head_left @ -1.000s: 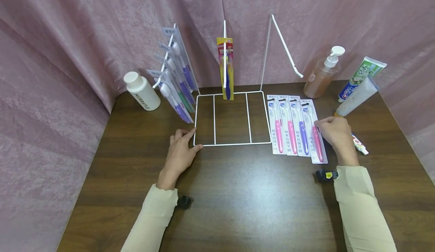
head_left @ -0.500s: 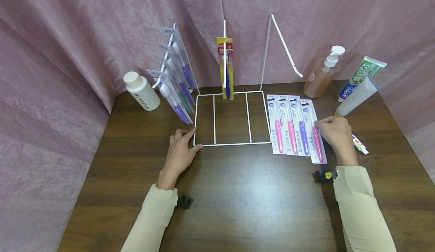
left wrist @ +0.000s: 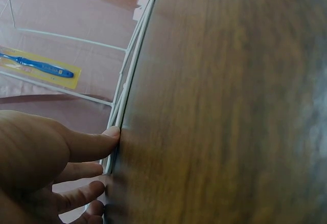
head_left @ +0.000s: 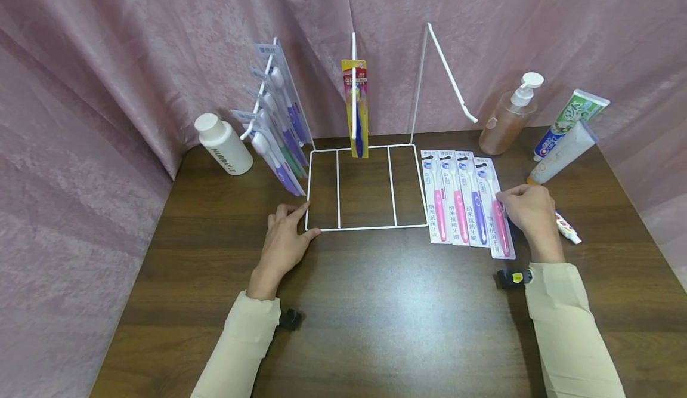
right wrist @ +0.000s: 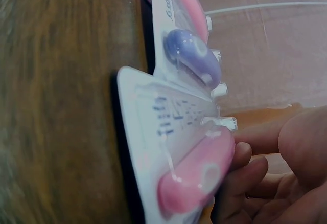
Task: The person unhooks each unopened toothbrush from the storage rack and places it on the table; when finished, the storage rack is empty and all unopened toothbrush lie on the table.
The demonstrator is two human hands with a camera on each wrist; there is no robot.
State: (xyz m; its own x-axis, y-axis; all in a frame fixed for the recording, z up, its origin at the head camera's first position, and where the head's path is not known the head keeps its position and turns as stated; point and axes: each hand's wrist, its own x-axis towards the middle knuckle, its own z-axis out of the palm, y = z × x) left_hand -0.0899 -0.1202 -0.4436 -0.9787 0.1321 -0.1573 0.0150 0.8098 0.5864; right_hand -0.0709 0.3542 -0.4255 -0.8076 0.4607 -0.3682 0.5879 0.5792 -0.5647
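Note:
At the near left corner of the white wire rack [head_left: 367, 228], my left hand [head_left: 284, 240] holds the frame between thumb and fingers. The left wrist view shows the thumb [left wrist: 94, 144] against the wire. My right hand [head_left: 531, 210] pinches the right edge of a packaged pink toothbrush [head_left: 501, 225], which lies on the table. To its left lie a packaged purple toothbrush [head_left: 477, 213] and two more pink ones, side by side. Several packaged toothbrushes [head_left: 279, 141] hang on the rack's left hook. One yellow toothbrush pack [head_left: 361, 141] hangs on the middle hook; the right hook [head_left: 451, 73] is bare.
A white bottle [head_left: 228, 147] stands left of the rack. Behind the right hand are a pump bottle [head_left: 507, 123], a green toothpaste tube [head_left: 571, 120] and a pale tube [head_left: 563, 153]. A small tube [head_left: 568, 228] lies beside that wrist. A pink curtain [head_left: 214, 40] hangs behind.
The rightmost toothbrush pack has shifted very slightly left along with my right hand. My left hand stays at the rack's corner.

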